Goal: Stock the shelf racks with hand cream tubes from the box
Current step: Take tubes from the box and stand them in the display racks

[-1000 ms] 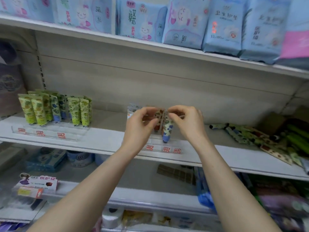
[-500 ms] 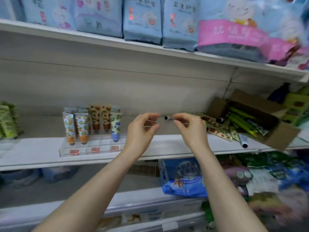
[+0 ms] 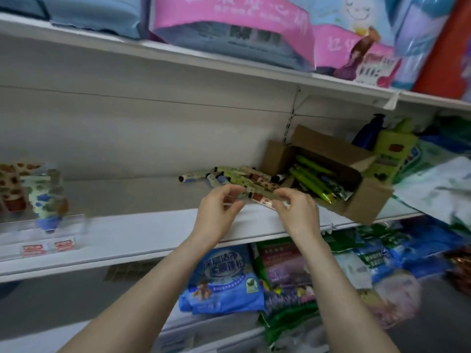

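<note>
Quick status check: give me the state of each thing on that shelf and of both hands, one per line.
cardboard box: open, flaps up, tubes inside
loose tubes: lying flat on the shelf beside the box
clear rack: holds upright tubes, blurred
left hand: fingers curled, at the pile
right hand: fingers curled, at the pile; grip unclear

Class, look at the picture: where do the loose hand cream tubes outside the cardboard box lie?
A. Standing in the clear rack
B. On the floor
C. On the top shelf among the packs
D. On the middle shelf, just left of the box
D: the loose tubes lie flat on the middle shelf, just left of the open cardboard box.
</note>
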The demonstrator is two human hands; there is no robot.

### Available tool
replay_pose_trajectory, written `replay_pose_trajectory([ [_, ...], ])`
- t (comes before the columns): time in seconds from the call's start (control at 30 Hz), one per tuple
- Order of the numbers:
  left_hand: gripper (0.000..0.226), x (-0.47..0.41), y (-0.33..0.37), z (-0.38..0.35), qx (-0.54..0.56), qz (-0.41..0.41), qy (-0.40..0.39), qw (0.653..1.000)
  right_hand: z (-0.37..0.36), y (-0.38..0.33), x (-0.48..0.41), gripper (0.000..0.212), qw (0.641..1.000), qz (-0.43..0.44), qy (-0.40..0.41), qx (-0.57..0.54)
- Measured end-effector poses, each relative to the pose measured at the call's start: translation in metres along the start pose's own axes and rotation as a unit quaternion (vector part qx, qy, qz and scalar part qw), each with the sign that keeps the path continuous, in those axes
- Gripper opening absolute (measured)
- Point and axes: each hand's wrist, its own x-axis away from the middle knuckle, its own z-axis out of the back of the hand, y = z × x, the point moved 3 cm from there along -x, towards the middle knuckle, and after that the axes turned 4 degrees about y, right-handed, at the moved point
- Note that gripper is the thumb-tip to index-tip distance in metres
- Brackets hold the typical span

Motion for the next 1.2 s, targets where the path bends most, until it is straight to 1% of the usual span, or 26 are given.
replay_pose_trajectory([
  [0.13, 0.025, -0.012, 0.000, -0.042, -0.050, -0.007, -0.020, 0.999, 0.001, 0.046, -0.013, 0.036, 0.994, -0.032, -0.018, 0.106],
  [0.23, 0.025, -0.023, -0.002, -0.067, -0.116, -0.024, -0.038, 0.992, -0.003, 0.070, -0.023, 0.038, 0.990, -0.057, -0.045, 0.120],
  [0.37, 0.029, -0.035, -0.012, -0.090, -0.195, -0.043, -0.058, 0.978, -0.007, 0.085, -0.034, 0.040, 0.989, -0.073, -0.083, 0.099],
  [0.5, 0.029, -0.043, -0.021, -0.103, -0.245, -0.073, -0.068, 0.964, -0.009, 0.095, -0.042, 0.033, 0.988, -0.095, -0.100, 0.070],
  [0.63, 0.028, -0.050, -0.025, -0.105, -0.326, -0.085, -0.045, 0.940, -0.008, 0.096, -0.047, 0.031, 0.987, -0.129, -0.090, 0.027],
  [0.73, 0.030, -0.051, -0.024, -0.102, -0.382, -0.067, -0.055, 0.920, -0.013, 0.097, -0.052, 0.019, 0.981, -0.172, -0.069, -0.051],
  [0.8, 0.031, -0.049, -0.023, -0.099, -0.398, -0.049, -0.068, 0.914, -0.018, 0.096, -0.053, 0.020, 0.963, -0.210, -0.048, -0.160],
  [0.9, 0.031, -0.046, -0.024, -0.092, -0.412, -0.038, -0.061, 0.908, -0.025, 0.089, -0.053, 0.030, 0.901, -0.253, -0.043, -0.351],
  [0.97, 0.032, -0.044, -0.028, -0.084, -0.396, -0.022, -0.047, 0.917, -0.028, 0.078, -0.052, 0.034, 0.860, -0.270, -0.052, -0.429],
  [1.07, 0.037, -0.039, -0.035, -0.070, -0.333, 0.008, -0.029, 0.942, -0.033, 0.063, -0.051, 0.033, 0.810, -0.271, -0.067, -0.516],
  [1.13, 0.036, -0.037, -0.036, -0.056, -0.268, 0.034, 0.014, 0.963, -0.038, 0.052, -0.048, 0.027, 0.798, -0.252, -0.082, -0.540],
  [1.2, 0.033, -0.035, -0.036, -0.041, -0.183, 0.086, 0.064, 0.977, -0.043, 0.039, -0.046, 0.019, 0.801, -0.224, -0.102, -0.545],
])
